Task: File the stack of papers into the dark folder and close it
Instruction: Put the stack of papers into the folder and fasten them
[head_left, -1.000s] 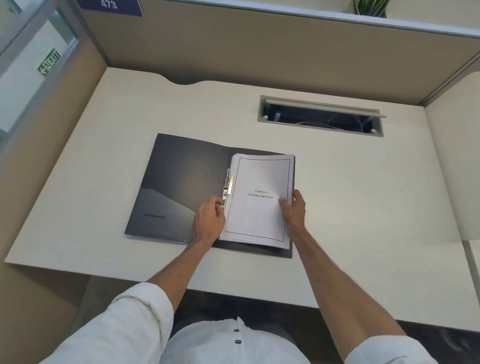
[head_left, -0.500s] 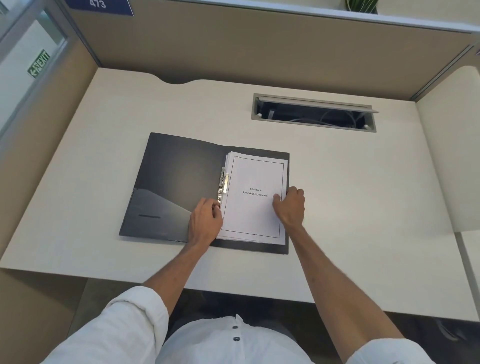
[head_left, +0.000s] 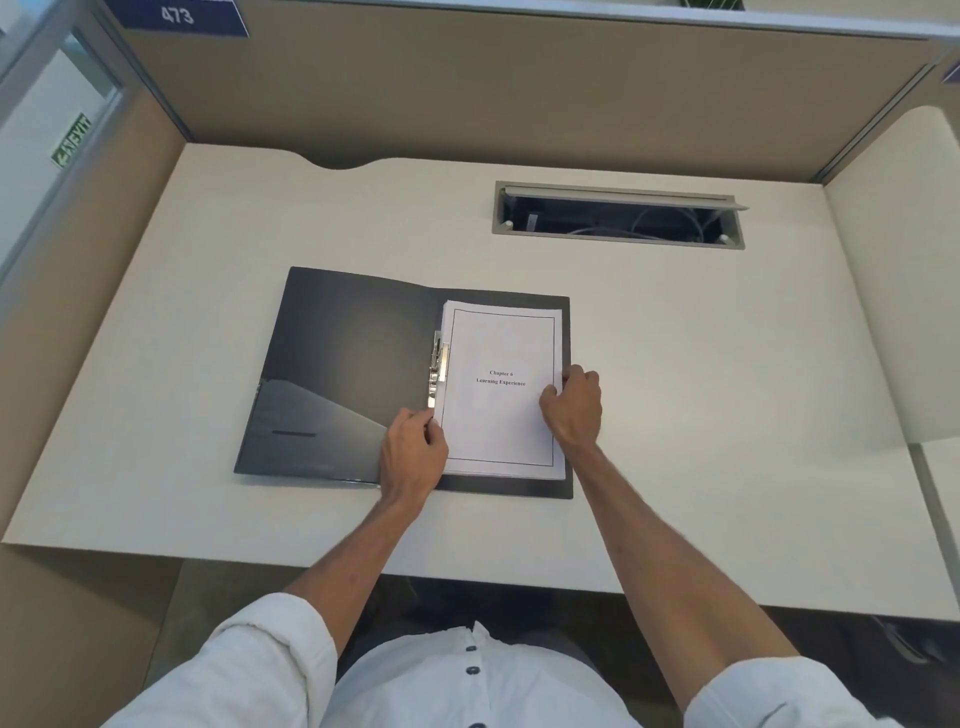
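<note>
The dark folder (head_left: 343, 364) lies open flat on the desk. A stack of white papers (head_left: 501, 410) with a bordered title page rests on its right half, against the metal clip (head_left: 436, 371) at the spine. My left hand (head_left: 413, 454) is curled at the stack's lower left edge, just below the clip. On the opposite side, my right hand (head_left: 574, 405) grips the stack's right edge, fingers curled over it.
The pale desk (head_left: 727, 415) is boxed in by tan partition walls at the back and both sides. An open cable slot (head_left: 618, 215) with wires sits at the back right. The near desk edge runs just below the folder.
My right hand has slid from flat on the page to the stack's right edge and curled over it. The left hand has stayed by the clip. The papers sit squarer in the folder.
</note>
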